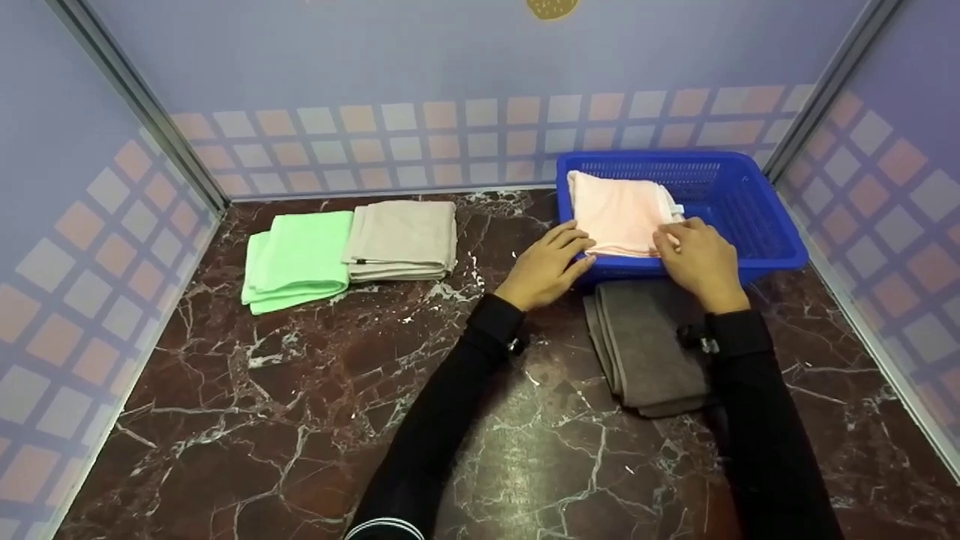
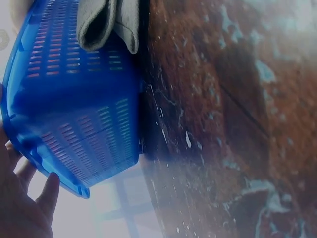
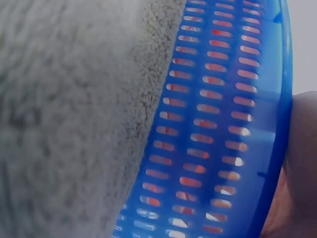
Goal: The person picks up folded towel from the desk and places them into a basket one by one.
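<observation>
One pink towel lies in the left of the blue basket. My right hand pinches its near right edge; my left hand rests loosely at its near left corner. Probably soft, light, best held by folded edges.

The basket stands at the far right of the table, before the back wall. In its left half lies one towel; the left hand is at that towel's near left corner, the right hand at its near right edge. Before the basket lies a second towel, partly beneath the right forearm. Well to the left, two further towels lie side by side, touching.
</observation>
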Demonstrator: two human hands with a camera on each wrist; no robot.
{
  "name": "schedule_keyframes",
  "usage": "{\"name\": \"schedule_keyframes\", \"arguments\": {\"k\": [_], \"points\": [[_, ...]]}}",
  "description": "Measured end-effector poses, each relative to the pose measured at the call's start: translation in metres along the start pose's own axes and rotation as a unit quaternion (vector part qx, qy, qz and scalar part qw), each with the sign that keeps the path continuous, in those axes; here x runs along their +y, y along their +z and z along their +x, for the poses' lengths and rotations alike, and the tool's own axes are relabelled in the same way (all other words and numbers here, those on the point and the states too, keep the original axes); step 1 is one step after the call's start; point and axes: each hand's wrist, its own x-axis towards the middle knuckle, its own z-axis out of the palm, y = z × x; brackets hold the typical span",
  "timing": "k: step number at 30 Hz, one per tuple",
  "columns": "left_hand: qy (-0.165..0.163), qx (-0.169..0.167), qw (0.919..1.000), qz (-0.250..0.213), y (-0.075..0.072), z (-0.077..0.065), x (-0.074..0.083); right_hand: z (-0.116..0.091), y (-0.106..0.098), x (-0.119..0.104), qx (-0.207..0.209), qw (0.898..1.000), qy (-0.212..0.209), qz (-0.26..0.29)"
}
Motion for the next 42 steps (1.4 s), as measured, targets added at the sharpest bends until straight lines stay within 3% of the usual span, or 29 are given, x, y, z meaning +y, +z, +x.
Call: {"name": "schedule_keyframes", "arguments": {"k": [6, 10, 13, 17, 21, 24, 26, 31, 37, 42], "points": [[-0.01, -0.001, 0.9998, -0.019, -0.013, -0.003, -0.008, -0.003, -0.004, 0.005, 0.018, 1.0, -0.008, 0.011], [-0.061, 0.001, 0.998, -0.013, -0.029, -0.01, -0.022, -0.004, -0.002, 0.007, 0.01, 1.0, -0.017, 0.012], [-0.11, -0.002, 0.9939, 0.002, -0.045, -0.023, -0.045, -0.004, 0.001, 0.007, 0.0, 1.0, -0.026, 0.008], [-0.175, -0.009, 0.984, 0.033, -0.069, -0.057, -0.094, -0.003, 0.006, 0.007, -0.016, 0.999, -0.027, 0.011], [-0.25, -0.019, 0.9669, 0.049, -0.092, -0.102, -0.144, -0.003, 0.006, 0.008, -0.026, 0.999, -0.025, 0.005], [-0.288, -0.038, 0.956, 0.041, -0.102, -0.132, -0.168, -0.003, 0.003, 0.009, -0.031, 0.999, -0.027, -0.01], [-0.293, -0.056, 0.9541, 0.028, -0.104, -0.146, -0.178, -0.003, 0.002, 0.01, -0.035, 0.999, -0.031, -0.018], [-0.283, -0.073, 0.9563, -0.013, -0.103, -0.161, -0.187, -0.002, 0.004, 0.01, -0.041, 0.998, -0.04, -0.021], [-0.287, -0.078, 0.9548, 0.001, -0.102, -0.159, -0.183, -0.001, 0.012, 0.003, -0.041, 0.998, -0.054, -0.016], [-0.284, -0.074, 0.956, 0.006, -0.103, -0.155, -0.182, 0.0, 0.017, -0.025, -0.051, 0.996, -0.067, -0.019]]}}
